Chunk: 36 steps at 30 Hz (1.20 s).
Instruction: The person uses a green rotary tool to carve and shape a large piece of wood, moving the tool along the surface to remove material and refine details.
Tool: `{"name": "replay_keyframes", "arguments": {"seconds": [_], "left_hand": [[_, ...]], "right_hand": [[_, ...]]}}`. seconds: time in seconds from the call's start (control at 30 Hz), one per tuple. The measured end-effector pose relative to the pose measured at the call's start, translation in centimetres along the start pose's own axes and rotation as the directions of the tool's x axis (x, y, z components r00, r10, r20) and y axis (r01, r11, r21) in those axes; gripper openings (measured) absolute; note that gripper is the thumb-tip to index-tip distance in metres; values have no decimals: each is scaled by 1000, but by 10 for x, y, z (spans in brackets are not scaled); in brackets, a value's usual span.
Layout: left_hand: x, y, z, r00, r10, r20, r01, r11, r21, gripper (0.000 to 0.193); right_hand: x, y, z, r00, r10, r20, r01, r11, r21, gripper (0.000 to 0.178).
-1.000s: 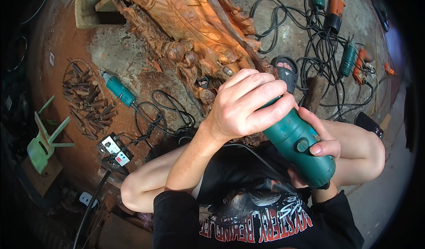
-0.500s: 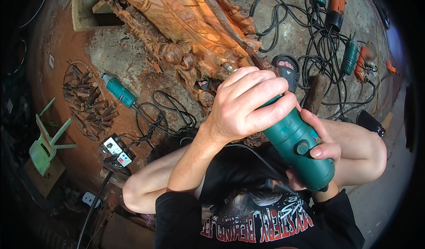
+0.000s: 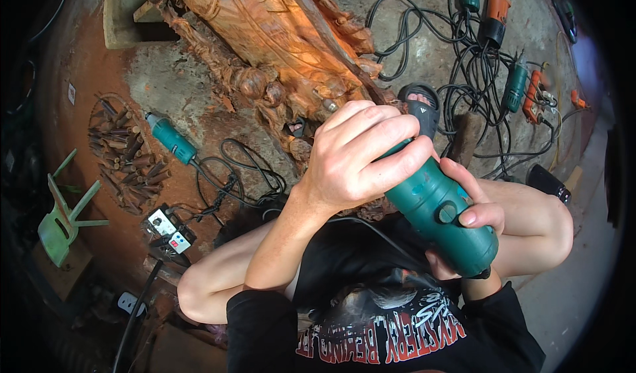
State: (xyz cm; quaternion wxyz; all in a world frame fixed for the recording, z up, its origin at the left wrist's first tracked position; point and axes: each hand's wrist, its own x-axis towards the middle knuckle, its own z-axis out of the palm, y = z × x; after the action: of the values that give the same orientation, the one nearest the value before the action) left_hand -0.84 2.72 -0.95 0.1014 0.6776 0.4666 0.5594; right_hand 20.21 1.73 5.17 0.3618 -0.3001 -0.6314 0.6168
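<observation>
A green die grinder (image 3: 442, 224) lies slantwise across my lap, its nose toward the far left. My left hand (image 3: 358, 158) is wrapped over its front part from above, close to the carving. Around the rear body, near a round cap on its side, closes my right hand (image 3: 476, 204). A small metal tip (image 3: 329, 105) shows just past my left knuckles; whether it touches the wood cannot be told. Beyond it rests a large reddish-orange wood carving (image 3: 265, 38) with folds and rounded knobs. My left fingers hide the grinder's nose.
Left of the carving lie another green grinder (image 3: 173, 141) and a heap of dark carving bits (image 3: 129, 158). A control box (image 3: 167, 230) and a small green chair (image 3: 59, 230) are nearer left. Tangled black cables (image 3: 474, 85), an orange-and-black tool (image 3: 495, 12) and an orange power strip (image 3: 532, 98) occupy the right.
The whole view has shifted slightly, with the surroundings now a little further left in the picture. Both hands keep the same hold on the die grinder.
</observation>
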Motion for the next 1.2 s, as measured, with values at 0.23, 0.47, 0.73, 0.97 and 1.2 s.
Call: {"name": "replay_keyframes", "arguments": {"seconds": [0.23, 0.47, 0.73, 0.97, 1.2], "left_hand": [[0, -1, -3, 1000, -28, 12, 28, 1000, -13, 30], [-1, -1, -1, 1000, -11, -3, 10, 1000, -18, 31], [1, -4, 0, 1000, -6, -27, 5, 999, -37, 32], [-3, -2, 0, 1000, -18, -20, 18, 1000, -13, 30], [1, -5, 4, 999, 1, -33, -2, 999, -36, 29]], "right_hand": [[5, -4, 1, 1000, 8, -9, -8, 1000, -4, 44], [1, 1, -4, 1000, -14, 22, 14, 1000, 2, 53], [-1, 0, -1, 999, -27, 39, 29, 997, -66, 56], [-1, 0, -7, 996, 69, 47, -71, 997, 34, 56], [-4, -1, -8, 996, 14, 90, -1, 989, -145, 65]]}}
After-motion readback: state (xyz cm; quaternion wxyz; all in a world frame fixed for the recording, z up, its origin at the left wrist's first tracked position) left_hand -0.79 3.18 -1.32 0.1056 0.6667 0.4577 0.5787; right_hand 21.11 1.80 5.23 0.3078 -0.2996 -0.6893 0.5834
